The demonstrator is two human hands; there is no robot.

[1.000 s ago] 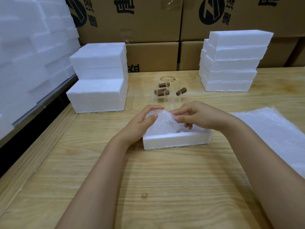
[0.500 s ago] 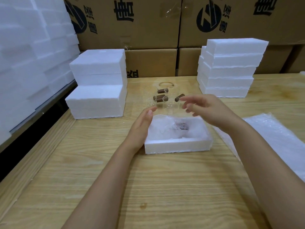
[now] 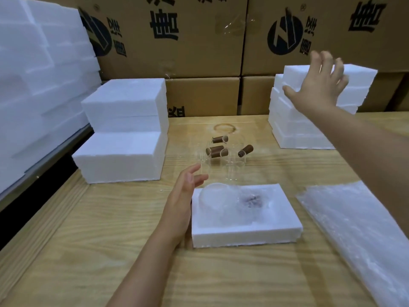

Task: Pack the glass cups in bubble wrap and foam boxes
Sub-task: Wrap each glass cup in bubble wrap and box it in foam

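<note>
Taking the top white foam slab (image 3: 363, 74) just past your spread, empty right grip (image 3: 318, 89)? Lift it flat; brace the white foam box (image 3: 243, 234) beside your open, empty left grip (image 3: 181, 202).

Before me, bubble-wrapped glass cup (image 3: 234, 202) lying in open foam box (image 3: 245, 234), bare brown-handled glass cups (image 3: 218, 151) clustered behind it, bubble wrap sheets (image 3: 358, 231) flat to my right.
</note>
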